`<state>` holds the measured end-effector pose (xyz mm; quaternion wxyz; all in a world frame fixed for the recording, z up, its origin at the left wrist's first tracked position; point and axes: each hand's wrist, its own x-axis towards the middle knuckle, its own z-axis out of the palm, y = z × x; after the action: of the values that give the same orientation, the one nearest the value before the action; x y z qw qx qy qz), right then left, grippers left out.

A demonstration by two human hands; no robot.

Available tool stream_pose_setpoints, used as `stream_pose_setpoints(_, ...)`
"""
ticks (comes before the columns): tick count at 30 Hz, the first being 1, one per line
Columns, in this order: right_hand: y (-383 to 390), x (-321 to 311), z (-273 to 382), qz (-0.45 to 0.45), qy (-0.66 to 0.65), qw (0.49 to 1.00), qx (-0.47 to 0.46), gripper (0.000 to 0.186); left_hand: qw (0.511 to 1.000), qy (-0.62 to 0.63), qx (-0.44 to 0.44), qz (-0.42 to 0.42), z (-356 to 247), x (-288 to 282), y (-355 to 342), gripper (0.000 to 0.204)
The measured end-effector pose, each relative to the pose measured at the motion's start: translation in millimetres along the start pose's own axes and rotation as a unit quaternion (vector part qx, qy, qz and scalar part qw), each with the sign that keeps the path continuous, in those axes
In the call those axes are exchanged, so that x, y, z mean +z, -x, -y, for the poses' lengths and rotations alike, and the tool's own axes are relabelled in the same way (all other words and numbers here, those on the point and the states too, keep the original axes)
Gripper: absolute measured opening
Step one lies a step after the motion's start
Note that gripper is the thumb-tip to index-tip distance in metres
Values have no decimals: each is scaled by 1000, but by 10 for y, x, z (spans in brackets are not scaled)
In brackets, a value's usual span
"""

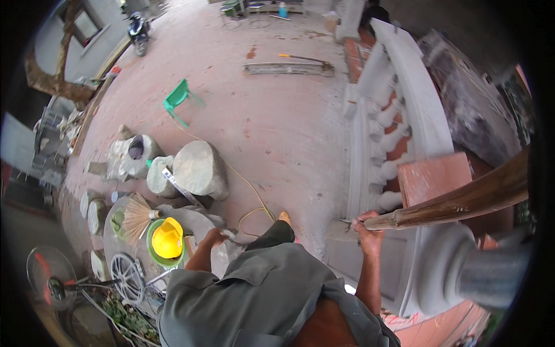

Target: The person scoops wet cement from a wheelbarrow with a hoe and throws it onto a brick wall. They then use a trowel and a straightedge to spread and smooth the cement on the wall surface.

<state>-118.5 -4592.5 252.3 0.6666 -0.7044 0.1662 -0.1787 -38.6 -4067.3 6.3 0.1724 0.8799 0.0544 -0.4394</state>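
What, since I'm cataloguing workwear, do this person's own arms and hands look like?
The left hand and right hand are gloveless, with no watch visible at either wrist. The grey shirt leaves the forearms bare; finer markings are too small to tell.

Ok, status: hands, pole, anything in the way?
Right hand gripping pole. Left hand off pole, contents unclear. Pole slanting, near railing. Possible trip: cable near foot.
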Motion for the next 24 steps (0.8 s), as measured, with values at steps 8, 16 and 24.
stream_pose_setpoints(8, -1766, 905, -230, 55, -8, 998, -2, 20, 997, 44, -28, -62, 6, -316, -820, 41)
stream_pose_setpoints(16, -3360, 1840, -204, 84, 1, 996, -30, 19, 986, 116, 16, -119, -738, -1742, -1866, 49)
stream_pose_setpoints(24, -4832, 2572, -560, 128, 50, 990, -27, 15, 956, 163, -29, -244, -677, -2544, -2574, 44)
